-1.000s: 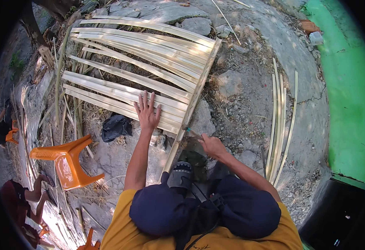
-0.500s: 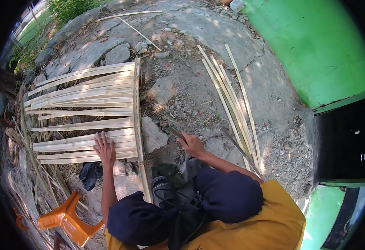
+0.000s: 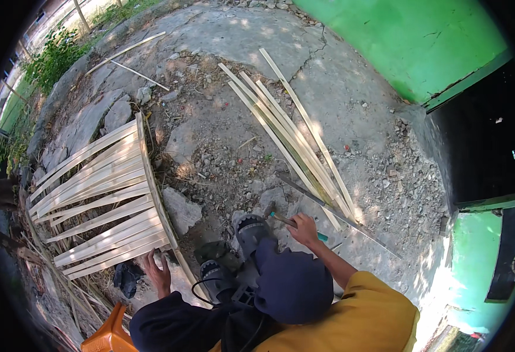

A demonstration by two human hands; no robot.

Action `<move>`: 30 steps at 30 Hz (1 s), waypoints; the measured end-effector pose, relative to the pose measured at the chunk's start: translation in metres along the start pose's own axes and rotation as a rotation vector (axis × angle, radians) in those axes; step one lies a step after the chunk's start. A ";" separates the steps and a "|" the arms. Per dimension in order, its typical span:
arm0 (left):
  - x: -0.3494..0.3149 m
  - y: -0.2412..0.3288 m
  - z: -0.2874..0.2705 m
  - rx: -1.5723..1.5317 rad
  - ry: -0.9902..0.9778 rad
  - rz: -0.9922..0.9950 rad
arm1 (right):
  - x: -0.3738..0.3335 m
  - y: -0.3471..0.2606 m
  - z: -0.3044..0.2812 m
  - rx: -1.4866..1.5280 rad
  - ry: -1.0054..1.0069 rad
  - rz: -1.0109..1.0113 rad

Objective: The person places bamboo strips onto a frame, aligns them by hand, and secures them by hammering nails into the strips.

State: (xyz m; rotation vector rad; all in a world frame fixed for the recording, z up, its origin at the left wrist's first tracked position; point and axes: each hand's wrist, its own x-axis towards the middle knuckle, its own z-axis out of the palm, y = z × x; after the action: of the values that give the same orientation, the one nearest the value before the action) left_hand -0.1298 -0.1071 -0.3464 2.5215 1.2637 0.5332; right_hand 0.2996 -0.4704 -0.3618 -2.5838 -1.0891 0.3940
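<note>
My right hand [image 3: 304, 229] is wrapped round the handle of a hammer [image 3: 282, 219], held low in front of my right knee; its head points up and left and a green handle end shows below the hand. My left hand [image 3: 158, 273] has its fingers apart and holds nothing, beside the lower right corner of a slatted panel. Pale, bamboo-like slats [image 3: 108, 247] lie side by side across this panel, meeting a long edge strip [image 3: 151, 176] at their right ends. Whether my left fingertips touch the lowest slat, I cannot tell.
Loose pale strips [image 3: 305, 119] lie on the ground to the right, crossed by a long dark metal blade [image 3: 310, 195]. A flat stone [image 3: 182, 210] sits beside the panel. A black plastic bag [image 3: 128, 278] and an orange chair [image 3: 109, 333] are at lower left; a green wall [image 3: 410, 41] stands right.
My left hand has come off the slats and drawn back toward me. My right hand has moved right and nearer with the hammer. The view has turned, shifting the panel lower left.
</note>
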 end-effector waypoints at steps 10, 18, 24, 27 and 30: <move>-0.022 -0.020 0.025 -0.444 -0.078 -0.364 | 0.051 0.082 -0.056 -0.227 0.071 0.032; -0.027 -0.012 0.021 -0.652 -0.127 -0.578 | 0.103 -0.023 -0.112 0.267 -0.002 -0.161; 0.006 0.041 -0.011 -1.397 -0.369 -0.579 | 0.126 -0.187 -0.054 0.591 -0.876 -0.328; 0.012 0.058 -0.018 -1.625 -0.437 -0.523 | 0.115 -0.244 -0.006 0.461 -0.980 -0.410; 0.002 0.051 -0.007 -1.523 -0.204 -0.765 | 0.102 -0.262 0.024 0.502 -1.131 -0.453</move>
State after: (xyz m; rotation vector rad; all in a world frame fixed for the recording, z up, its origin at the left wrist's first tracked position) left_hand -0.0953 -0.1348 -0.3194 0.7527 0.9593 0.6266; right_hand 0.1906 -0.2184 -0.2970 -1.4975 -1.5390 1.8230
